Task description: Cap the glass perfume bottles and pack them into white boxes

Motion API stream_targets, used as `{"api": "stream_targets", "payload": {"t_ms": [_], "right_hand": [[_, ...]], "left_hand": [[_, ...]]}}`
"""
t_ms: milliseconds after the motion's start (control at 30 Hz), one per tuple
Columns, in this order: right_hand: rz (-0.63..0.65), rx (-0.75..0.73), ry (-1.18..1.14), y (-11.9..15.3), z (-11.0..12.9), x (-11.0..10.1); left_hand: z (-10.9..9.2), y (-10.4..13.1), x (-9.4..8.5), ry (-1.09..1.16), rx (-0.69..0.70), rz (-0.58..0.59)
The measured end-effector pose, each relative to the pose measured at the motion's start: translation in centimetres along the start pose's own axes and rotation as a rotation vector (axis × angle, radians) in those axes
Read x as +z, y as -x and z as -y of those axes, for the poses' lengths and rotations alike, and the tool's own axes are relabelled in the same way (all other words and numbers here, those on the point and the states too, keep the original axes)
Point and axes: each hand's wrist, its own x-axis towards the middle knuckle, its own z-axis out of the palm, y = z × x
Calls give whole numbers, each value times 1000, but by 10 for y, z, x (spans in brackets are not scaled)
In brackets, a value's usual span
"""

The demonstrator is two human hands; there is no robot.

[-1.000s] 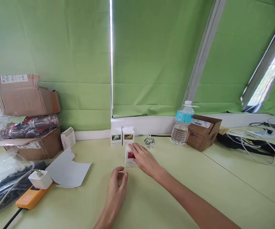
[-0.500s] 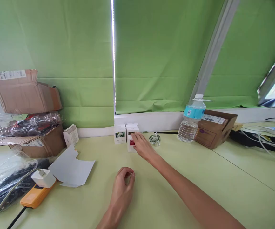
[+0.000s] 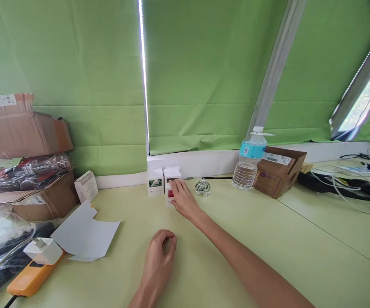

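Small white boxes with flower pictures stand upright against the wall ledge. The left front box (image 3: 155, 182) shows a white flower. My right hand (image 3: 184, 200) reaches to the front box with a red picture (image 3: 168, 198), its fingers around the right side and partly covering the front. Nearer to me, my left hand (image 3: 160, 253) rests on the table, fingers curled toward the thumb in a loop, with nothing visible in it. A clear glass-like ornament (image 3: 202, 187) sits just right of my right hand.
A water bottle (image 3: 249, 159) and an open cardboard box (image 3: 277, 172) stand at the right, with cables (image 3: 348, 188) beyond. On the left are stacked cardboard boxes (image 3: 24, 132), a small white carton (image 3: 86, 187), white paper (image 3: 85, 233) and an orange power strip (image 3: 31, 278) with a white plug.
The camera view has turned slightly right, so everything sits further left in the picture. My right hand remains at the red-picture box, and my left hand stays curled on the table.
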Motion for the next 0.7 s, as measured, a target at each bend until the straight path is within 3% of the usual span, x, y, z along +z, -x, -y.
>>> {"api": "stream_targets", "payload": {"t_ms": [467, 700], "right_hand": [[-6, -3, -4, -7, 9, 4], [-16, -32, -22, -19, 22, 19]], "left_hand": [[4, 0, 3, -7, 20, -2], [-5, -1, 1, 23, -20, -26]]}}
